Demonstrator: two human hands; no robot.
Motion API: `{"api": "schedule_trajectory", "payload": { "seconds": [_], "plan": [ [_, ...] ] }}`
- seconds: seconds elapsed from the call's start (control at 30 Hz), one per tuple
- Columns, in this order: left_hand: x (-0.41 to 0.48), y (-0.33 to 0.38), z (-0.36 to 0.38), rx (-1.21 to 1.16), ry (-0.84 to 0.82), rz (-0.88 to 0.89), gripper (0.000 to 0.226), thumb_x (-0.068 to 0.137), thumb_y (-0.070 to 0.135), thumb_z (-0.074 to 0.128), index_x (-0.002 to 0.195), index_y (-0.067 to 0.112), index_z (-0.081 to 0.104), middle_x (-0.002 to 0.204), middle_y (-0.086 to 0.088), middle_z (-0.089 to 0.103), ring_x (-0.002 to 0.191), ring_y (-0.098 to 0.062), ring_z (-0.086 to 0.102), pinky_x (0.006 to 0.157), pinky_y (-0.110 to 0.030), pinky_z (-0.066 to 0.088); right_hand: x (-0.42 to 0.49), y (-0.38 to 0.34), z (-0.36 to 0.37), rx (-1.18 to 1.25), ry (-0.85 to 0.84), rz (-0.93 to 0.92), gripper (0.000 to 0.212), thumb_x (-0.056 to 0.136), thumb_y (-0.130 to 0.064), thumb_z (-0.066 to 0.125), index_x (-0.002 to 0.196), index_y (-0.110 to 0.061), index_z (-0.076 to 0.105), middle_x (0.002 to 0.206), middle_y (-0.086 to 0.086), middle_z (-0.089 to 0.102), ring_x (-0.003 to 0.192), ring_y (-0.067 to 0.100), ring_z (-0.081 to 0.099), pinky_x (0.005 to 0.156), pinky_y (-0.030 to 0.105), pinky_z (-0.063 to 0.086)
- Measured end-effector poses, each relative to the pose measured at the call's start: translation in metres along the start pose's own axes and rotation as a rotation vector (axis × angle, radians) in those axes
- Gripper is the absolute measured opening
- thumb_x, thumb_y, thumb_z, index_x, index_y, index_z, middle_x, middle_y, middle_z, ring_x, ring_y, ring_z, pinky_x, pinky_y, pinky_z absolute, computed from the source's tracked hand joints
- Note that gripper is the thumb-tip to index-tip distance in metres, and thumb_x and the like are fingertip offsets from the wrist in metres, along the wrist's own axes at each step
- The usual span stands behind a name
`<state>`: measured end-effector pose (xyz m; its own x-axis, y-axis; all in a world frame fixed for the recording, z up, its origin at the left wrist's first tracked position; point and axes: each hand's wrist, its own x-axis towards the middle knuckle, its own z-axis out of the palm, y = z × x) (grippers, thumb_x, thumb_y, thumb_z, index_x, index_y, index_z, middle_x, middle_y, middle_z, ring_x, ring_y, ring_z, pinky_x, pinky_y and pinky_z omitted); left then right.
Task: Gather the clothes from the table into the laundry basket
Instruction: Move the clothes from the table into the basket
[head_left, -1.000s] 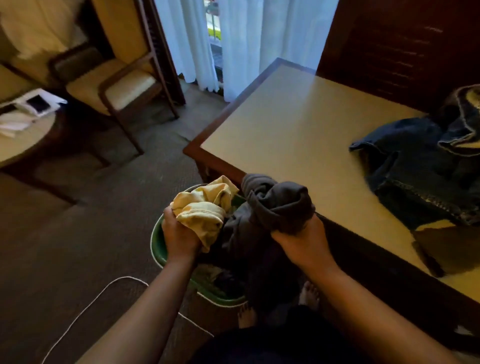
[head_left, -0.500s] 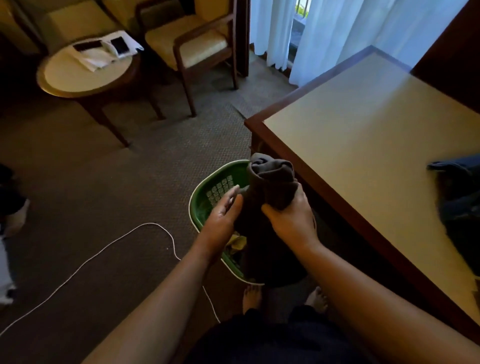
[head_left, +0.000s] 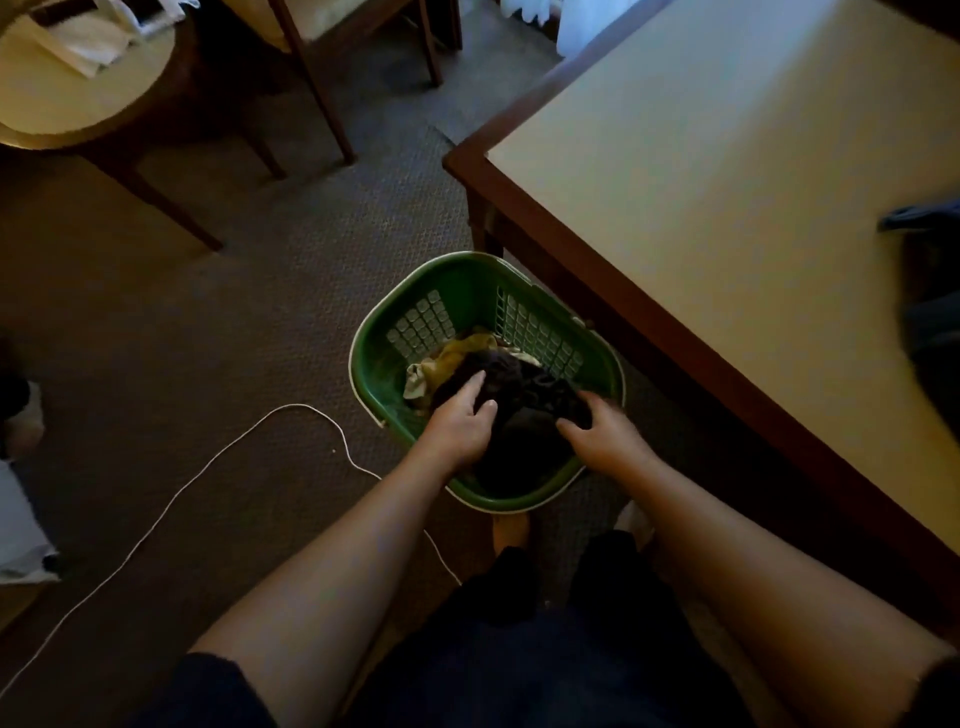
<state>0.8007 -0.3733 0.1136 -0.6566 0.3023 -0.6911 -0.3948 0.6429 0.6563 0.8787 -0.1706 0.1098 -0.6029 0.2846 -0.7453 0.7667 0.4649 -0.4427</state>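
Both my hands are down in the basket (head_left: 387, 364) on the carpet by the table (head_left: 727, 218) corner. My left hand (head_left: 460, 426) lies flat, fingers spread, on the dark garment (head_left: 524, 395); my right hand (head_left: 605, 434) rests on it with fingers loosely curled, closed on nothing that I can see. A yellow cloth (head_left: 454, 358) lies beside it in the basket. More dark clothes (head_left: 930, 291) sit at the table's far right edge, blurred. I judge them soft, limp and light to middling; I'd bunch them mid-pile with both hands so no sleeve trails or snags.
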Motion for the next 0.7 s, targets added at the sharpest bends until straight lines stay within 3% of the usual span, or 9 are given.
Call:
{"api": "schedule_trajectory", "payload": {
  "seconds": [0.07,0.2,0.27,0.37,0.47,0.53,0.63,0.7],
  "plan": [
    [0.01,-0.007,0.016,0.042,-0.024,-0.03,0.062,0.1,0.036,0.049,0.159,0.032,0.029,0.164,0.0,0.034,0.151,-0.021,0.032,0.125,-0.043,0.027,0.018,0.02,0.007,0.086,0.0,0.082,0.08,0.096,-0.045,0.061,0.159,-0.019,0.02,0.162,0.013,0.028,0.147,0.031,0.034,0.117,0.042,0.035],
    [0.018,-0.017,0.035,0.081,-0.04,-0.081,0.06,0.103,0.031,0.05,0.159,0.029,0.03,0.163,-0.004,0.036,0.15,-0.023,0.034,0.124,-0.042,0.028,0.053,0.05,0.021,0.297,0.05,0.344,0.09,0.098,-0.046,0.057,0.161,-0.019,-0.001,0.168,0.013,0.001,0.151,0.039,0.022,0.119,0.053,0.029],
    [0.018,-0.021,0.038,0.095,-0.041,-0.1,0.058,0.104,0.03,0.049,0.159,0.031,0.031,0.162,-0.003,0.037,0.148,-0.024,0.037,0.123,-0.042,0.03,0.068,0.062,0.026,0.391,0.09,0.4,0.085,0.1,-0.043,0.055,0.162,-0.016,0.002,0.167,0.014,0.014,0.148,0.041,0.028,0.118,0.054,0.029],
    [0.019,-0.029,0.04,0.111,-0.041,-0.121,0.056,0.105,0.031,0.049,0.159,0.033,0.032,0.161,-0.004,0.039,0.146,-0.024,0.04,0.122,-0.041,0.032,0.08,0.073,0.031,0.297,0.122,0.407,0.066,0.099,-0.044,0.056,0.152,-0.009,0.035,0.148,0.02,0.048,0.133,0.041,0.049,0.109,0.052,0.043],
    [0.012,-0.026,0.037,0.106,-0.041,-0.138,0.055,0.106,0.029,0.049,0.158,0.032,0.033,0.16,-0.005,0.041,0.145,-0.025,0.042,0.12,-0.041,0.035,0.079,0.066,0.027,0.233,0.049,0.445,0.055,0.098,-0.044,0.058,0.136,-0.005,0.05,0.129,0.02,0.06,0.106,0.039,0.065,0.079,0.048,0.06],
    [0.005,-0.021,0.034,0.101,-0.056,-0.137,0.054,0.106,0.029,0.049,0.158,0.032,0.033,0.157,-0.005,0.043,0.139,-0.022,0.047,0.117,-0.036,0.038,0.067,0.05,0.02,0.369,-0.055,0.519,0.046,0.1,-0.035,0.058,0.137,-0.008,0.049,0.126,0.018,0.059,0.092,0.036,0.067,0.062,0.042,0.059],
    [-0.007,-0.011,0.026,0.072,-0.072,-0.131,0.058,0.105,0.028,0.052,0.159,0.033,0.031,0.138,-0.001,0.055,0.112,-0.013,0.055,0.102,-0.032,0.046,0.049,0.018,0.02,0.514,-0.067,0.429,0.035,0.1,-0.028,0.056,0.13,-0.011,0.053,0.114,0.014,0.063,0.091,0.033,0.068,0.072,0.045,0.061],
    [-0.014,-0.004,0.017,0.041,-0.083,-0.131,0.073,0.097,0.027,0.062,0.159,0.037,0.025,0.133,0.003,0.055,0.118,-0.015,0.056,0.108,-0.038,0.048,0.034,-0.013,0.022,0.635,-0.04,0.294,0.031,0.095,-0.029,0.06,0.123,-0.014,0.058,0.106,0.01,0.066,0.093,0.031,0.068,0.074,0.045,0.063]
  ]
}}
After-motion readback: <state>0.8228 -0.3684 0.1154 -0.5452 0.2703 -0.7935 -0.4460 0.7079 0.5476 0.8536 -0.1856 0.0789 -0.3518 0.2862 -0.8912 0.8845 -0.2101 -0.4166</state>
